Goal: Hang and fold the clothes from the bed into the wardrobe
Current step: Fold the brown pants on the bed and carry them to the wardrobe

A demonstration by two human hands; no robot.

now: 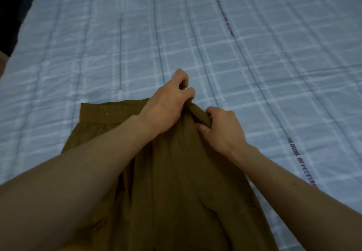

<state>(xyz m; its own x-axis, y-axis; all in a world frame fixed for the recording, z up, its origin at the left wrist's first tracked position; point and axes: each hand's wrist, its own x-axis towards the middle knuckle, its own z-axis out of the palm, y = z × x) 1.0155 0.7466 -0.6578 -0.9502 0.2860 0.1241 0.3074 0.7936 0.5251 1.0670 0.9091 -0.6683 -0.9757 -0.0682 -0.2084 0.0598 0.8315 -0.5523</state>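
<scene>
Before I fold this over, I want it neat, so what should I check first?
1. Left hand grip on the elastic waistband of the mustard-brown cloth garment: ok.
2. Right hand grip on the same waistband: ok.
3. Garment flat on the pale blue checked quilt: not ok, lengthwise creases.
4. Bare quilt beyond the hands: ok.
5. Hem aligned: cannot tell, out of view.

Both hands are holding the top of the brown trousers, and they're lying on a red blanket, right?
Not quite. The blanket is light blue with checks, not red, as the head view shows. The rest is right: the left hand and the right hand both hold the top of the brown trousers, which lie on it.
</scene>
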